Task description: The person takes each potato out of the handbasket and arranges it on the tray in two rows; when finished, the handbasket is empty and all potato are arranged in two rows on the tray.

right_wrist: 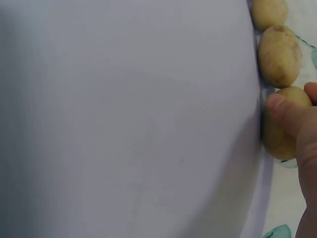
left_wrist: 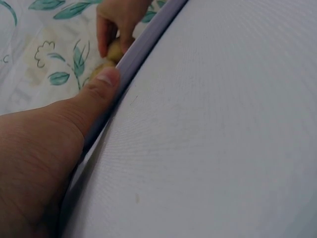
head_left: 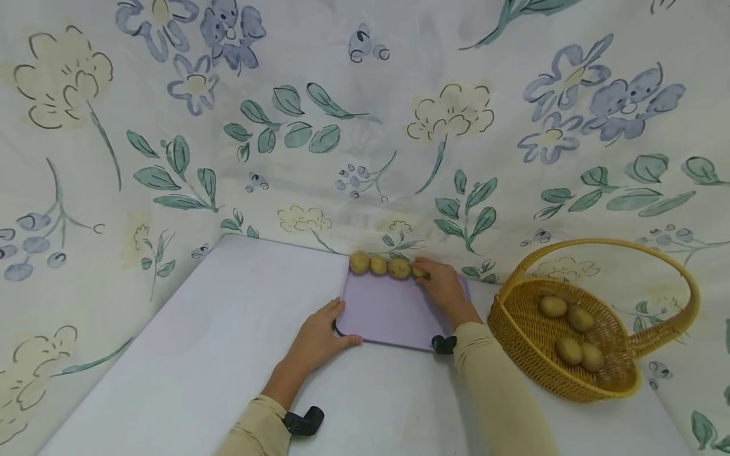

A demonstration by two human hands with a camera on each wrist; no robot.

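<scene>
A light purple board (head_left: 393, 313) with rounded corners lies on the white table. Several potatoes (head_left: 400, 268) form a row along its far edge; in the right wrist view two neighbouring potatoes (right_wrist: 280, 57) lie above the held one. At the right end of that row my right hand (head_left: 441, 288) pinches a potato (right_wrist: 282, 126) between thumb and fingers. My left hand (head_left: 316, 339) rests at the board's near left corner, thumb and fingers spread. Its thumb (left_wrist: 99, 96) lies straight along the board's edge in the left wrist view.
To the right stands a woven wicker basket (head_left: 530, 351) with a tall arched handle, holding several potatoes (head_left: 569, 350). A floral cloth (head_left: 365, 126) hangs behind the table and down its left side. The white table (head_left: 188, 342) extends left of the board.
</scene>
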